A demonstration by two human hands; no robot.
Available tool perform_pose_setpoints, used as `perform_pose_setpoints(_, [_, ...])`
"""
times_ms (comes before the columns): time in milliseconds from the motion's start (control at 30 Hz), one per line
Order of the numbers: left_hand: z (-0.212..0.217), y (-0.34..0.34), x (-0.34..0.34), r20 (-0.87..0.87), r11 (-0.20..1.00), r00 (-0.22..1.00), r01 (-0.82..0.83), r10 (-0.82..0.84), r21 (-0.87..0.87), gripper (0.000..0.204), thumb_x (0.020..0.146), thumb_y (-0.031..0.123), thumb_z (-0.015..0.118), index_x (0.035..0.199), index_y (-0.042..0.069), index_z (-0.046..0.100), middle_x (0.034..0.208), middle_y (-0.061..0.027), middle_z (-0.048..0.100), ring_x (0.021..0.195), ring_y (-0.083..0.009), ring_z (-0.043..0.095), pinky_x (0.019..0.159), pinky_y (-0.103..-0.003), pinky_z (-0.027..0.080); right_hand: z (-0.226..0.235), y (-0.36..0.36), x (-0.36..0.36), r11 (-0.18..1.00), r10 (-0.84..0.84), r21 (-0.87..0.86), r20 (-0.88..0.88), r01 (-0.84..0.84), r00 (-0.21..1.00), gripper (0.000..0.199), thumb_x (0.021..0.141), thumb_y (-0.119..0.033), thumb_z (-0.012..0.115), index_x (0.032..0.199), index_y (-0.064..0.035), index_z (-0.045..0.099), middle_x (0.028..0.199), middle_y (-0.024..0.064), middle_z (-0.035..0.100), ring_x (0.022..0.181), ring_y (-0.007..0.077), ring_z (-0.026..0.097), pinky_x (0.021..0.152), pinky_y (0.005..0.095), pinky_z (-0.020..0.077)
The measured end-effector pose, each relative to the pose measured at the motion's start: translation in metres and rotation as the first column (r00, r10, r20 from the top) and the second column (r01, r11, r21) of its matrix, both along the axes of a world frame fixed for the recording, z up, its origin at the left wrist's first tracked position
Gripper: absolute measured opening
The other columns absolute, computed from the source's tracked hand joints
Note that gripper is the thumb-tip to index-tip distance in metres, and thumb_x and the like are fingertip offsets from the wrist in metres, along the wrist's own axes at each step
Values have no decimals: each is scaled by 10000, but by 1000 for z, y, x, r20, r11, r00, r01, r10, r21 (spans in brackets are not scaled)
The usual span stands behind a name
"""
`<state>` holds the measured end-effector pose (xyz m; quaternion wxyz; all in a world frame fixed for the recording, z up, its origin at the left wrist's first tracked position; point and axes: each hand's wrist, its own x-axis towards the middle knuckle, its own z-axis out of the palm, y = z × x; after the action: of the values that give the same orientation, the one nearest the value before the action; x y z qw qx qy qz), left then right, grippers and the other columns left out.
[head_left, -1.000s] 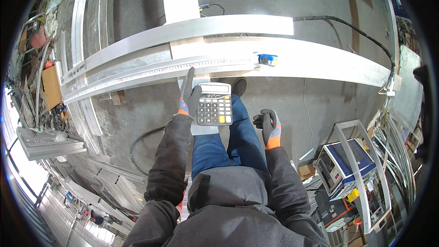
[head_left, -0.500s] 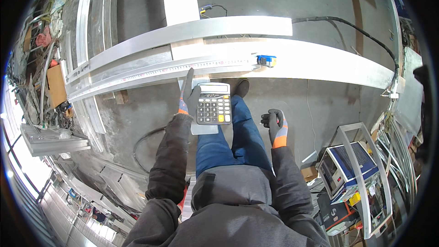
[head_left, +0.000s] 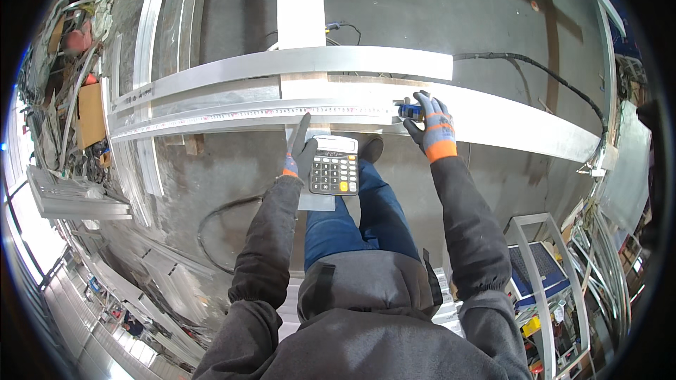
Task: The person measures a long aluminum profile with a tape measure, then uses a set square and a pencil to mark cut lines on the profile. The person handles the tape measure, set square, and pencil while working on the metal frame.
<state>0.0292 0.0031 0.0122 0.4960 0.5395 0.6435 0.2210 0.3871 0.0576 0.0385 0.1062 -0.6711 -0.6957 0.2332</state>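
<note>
At the bottom of the frame are my dark jacket and hood, with my blue jeans [head_left: 366, 218] running up the middle to my shoe [head_left: 371, 148].

My left hand [head_left: 299, 157], gloved grey with an orange cuff, sits just left of centre. It grips a calculator [head_left: 334, 165] by its left edge, together with a pale sheet [head_left: 317, 200] that shows below it; my forefinger sticks out straight toward the rails above.

My right hand [head_left: 432, 123], in the same kind of glove, is right of centre and reaches up to a small blue tape case [head_left: 408, 110]. My fingers curl round the case, which rests on the long aluminium rail [head_left: 507, 123]. The tape blade [head_left: 267, 114] lies stretched leftward along that rail from the case.

Above it a second rail [head_left: 296, 67] runs parallel, and a flat upright strip [head_left: 301, 0] crosses under both toward the top of the frame. A black cable [head_left: 542, 70] curves across the concrete floor [head_left: 451, 7] at upper right. Scrap and a cardboard box [head_left: 90, 114] crowd the left edge; a blue-topped machine [head_left: 531, 271] stands at lower right.
</note>
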Motion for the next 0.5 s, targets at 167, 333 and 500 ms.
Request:
perform_pose_setpoints(167, [11, 4, 7, 127, 990, 989, -60, 76, -131, 708, 958, 106, 504, 1633, 72, 293, 1649, -201, 349, 1519, -335, 349, 1248, -375, 264, -18, 11, 3, 978, 58, -201, 11, -54, 998, 615, 811, -217, 827, 1368, -111, 588, 1301, 163, 641, 1236, 391, 578, 1071, 470, 476])
perform_pose_setpoints(333, [28, 6, 9, 72, 992, 997, -33, 41, -119, 704, 958, 121, 505, 1630, 76, 302, 1640, -204, 361, 1519, -338, 348, 1239, -379, 283, -21, 10, 5, 977, 31, -212, -35, -37, 999, 570, 792, -144, 835, 1314, -120, 608, 1247, 156, 656, 1200, 389, 593, 1023, 476, 509])
perform_pose_setpoints(500, [21, 4, 8, 65, 993, 997, -35, 43, -109, 702, 964, 140, 510, 1630, 73, 300, 1640, -205, 362, 1520, -342, 345, 1238, -382, 283, -21, 12, 1, 976, 30, -214, -14, -32, 999, 561, 779, -119, 833, 1293, -130, 610, 1227, 149, 661, 1190, 389, 597, 1019, 479, 511])
